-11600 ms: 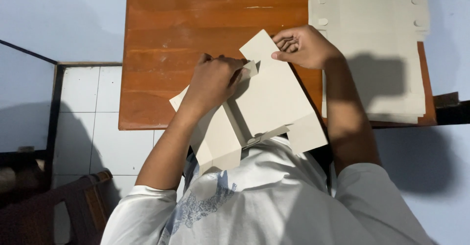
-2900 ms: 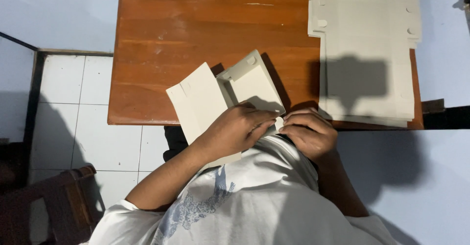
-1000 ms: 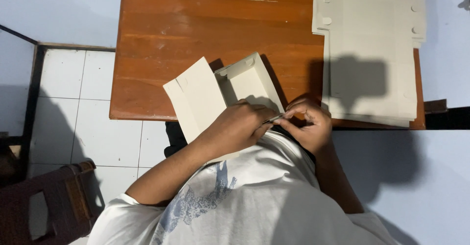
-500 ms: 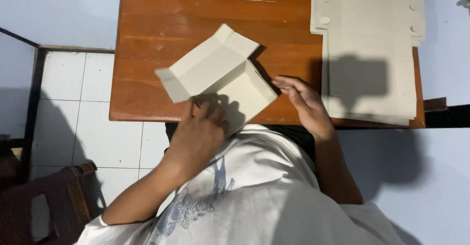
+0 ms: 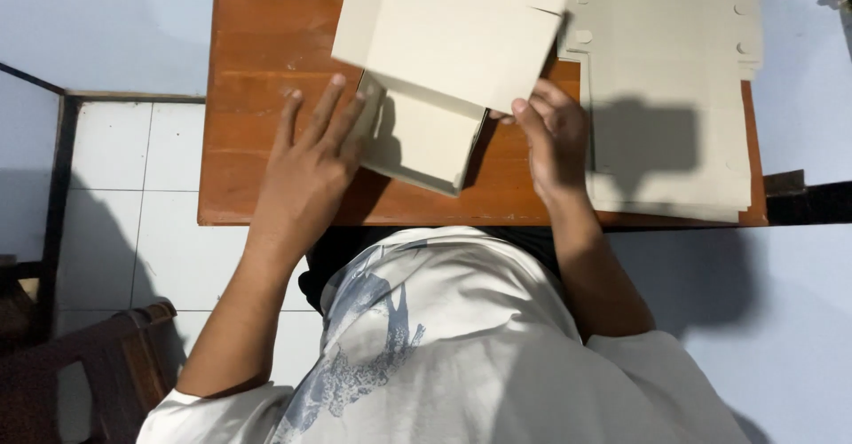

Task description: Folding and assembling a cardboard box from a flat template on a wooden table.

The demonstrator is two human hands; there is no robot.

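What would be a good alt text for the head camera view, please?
Seen from above, a person's left hand and right hand touch a beige cardboard box being folded on a wooden table. A stack of flat cardboard sheets lies at the right.

Left hand is lying flat, palm down, fingers spread and pointing away from the body. Wrist is running straight into a bare forearm that is angling down and to the left toward the shoulder; elbow is bent only slightly.

Right hand is standing on edge, back of the hand facing the camera, fingers curled inward with the tips pinching near the top. Right wrist is flexing a little; forearm is running down and to the right, elbow bent close to the torso. Both arms are bare below short sleeves.
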